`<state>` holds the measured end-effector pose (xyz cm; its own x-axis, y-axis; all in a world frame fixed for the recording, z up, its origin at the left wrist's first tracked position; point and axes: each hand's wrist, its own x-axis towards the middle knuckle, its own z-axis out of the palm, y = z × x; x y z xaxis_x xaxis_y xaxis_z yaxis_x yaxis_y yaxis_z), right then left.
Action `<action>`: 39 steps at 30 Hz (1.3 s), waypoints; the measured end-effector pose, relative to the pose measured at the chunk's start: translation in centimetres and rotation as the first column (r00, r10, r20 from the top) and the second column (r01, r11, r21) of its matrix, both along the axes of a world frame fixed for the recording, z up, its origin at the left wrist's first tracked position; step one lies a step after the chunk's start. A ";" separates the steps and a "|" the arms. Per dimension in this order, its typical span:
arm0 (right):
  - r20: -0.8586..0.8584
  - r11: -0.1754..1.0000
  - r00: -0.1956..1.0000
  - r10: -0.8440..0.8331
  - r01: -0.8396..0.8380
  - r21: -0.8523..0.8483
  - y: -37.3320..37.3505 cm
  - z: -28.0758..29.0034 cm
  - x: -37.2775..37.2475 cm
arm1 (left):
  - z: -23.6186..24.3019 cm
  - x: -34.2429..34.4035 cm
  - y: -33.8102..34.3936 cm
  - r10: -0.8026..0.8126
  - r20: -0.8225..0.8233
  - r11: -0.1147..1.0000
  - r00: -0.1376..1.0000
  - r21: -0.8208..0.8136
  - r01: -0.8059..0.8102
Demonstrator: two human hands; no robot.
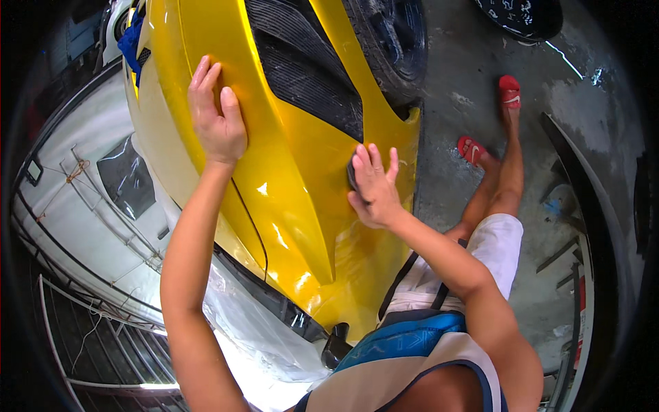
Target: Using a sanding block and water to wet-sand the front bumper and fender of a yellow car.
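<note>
A glossy yellow car body (295, 158) fills the middle of the head view, with a black ribbed vent (309, 72) set into it. My left hand (218, 117) lies on the yellow surface to the left of the vent, fingers stretched out and holding nothing. Just below the vent's lower corner, my right hand (376, 189) presses a dark pad (352, 176) against the panel. Only the pad's edge shows; palm and fingers hide the rest, so its exact kind is unclear. The panel around the right hand looks duller and smeared.
A dark wheel (391, 44) sits at the top, right of the vent. Clear plastic sheeting (247, 323) hangs along the car's lower left. A blue cloth (130, 44) rests at the far left. A round black object (525, 17) lies on the wet grey floor (460, 89).
</note>
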<state>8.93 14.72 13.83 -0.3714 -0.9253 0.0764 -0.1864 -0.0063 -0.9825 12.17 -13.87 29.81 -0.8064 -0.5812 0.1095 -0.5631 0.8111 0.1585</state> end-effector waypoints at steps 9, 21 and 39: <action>0.221 0.999 0.975 -0.021 0.010 0.048 7.1 -0.3 6.8 | 0.1 0.2 -0.1 -0.016 0.016 0.998 1.000 -0.066 0.017; 0.363 0.965 0.909 -0.203 0.122 0.233 3.6 0.3 5.2 | -0.1 0.2 0.0 0.016 -0.016 1.000 1.000 -0.005 -0.016; 0.259 0.996 0.963 -0.071 0.057 0.063 4.6 -0.7 4.6 | 0.0 0.0 0.1 0.006 0.032 0.999 0.999 -0.045 -0.004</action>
<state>13.53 19.34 13.08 -0.4302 -0.8991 -0.0805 0.0776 0.0520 -0.9956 12.16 -13.75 29.86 -0.8071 -0.5802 0.1097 -0.5711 0.8142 0.1040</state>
